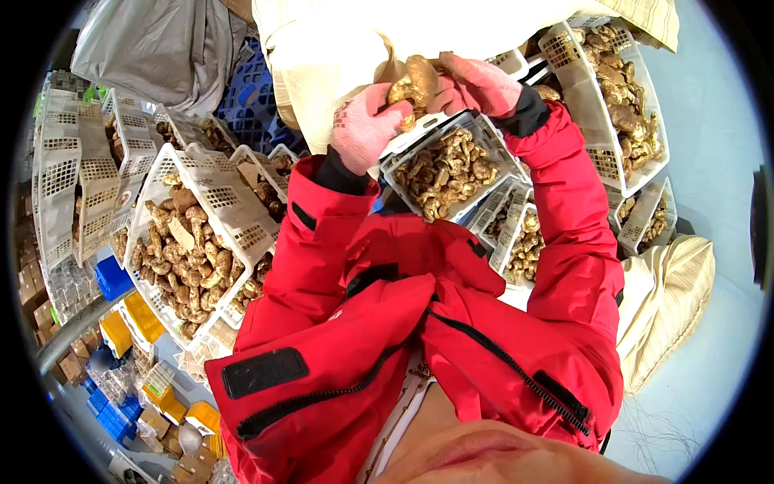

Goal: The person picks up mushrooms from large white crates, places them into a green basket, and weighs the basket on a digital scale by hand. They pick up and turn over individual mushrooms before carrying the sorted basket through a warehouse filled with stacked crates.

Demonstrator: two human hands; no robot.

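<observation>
A large brown mushroom point(421, 82) with a pale, thick stem is held up between my two hands, over the far edge of a white crate. My left hand point(364, 133), in a pink glove, is closed on its left side with thumb and fingers. From the right, my right hand point(482, 83), in a matching glove, has its fingers bent in against the mushroom; some fingertips are hidden. Just below my hands, the white crate point(477, 211) holds a heap of smaller golden-brown mushrooms point(451, 171).
A big white crate point(219, 197) full of mushrooms stands left, with stacked crates point(60, 161) beyond it. Another tilted crate point(582, 101) of mushrooms stands at far right. Cream cloth point(322, 48) drapes behind my hands; a striped cloth point(665, 306) lies right on the blue floor point(709, 161).
</observation>
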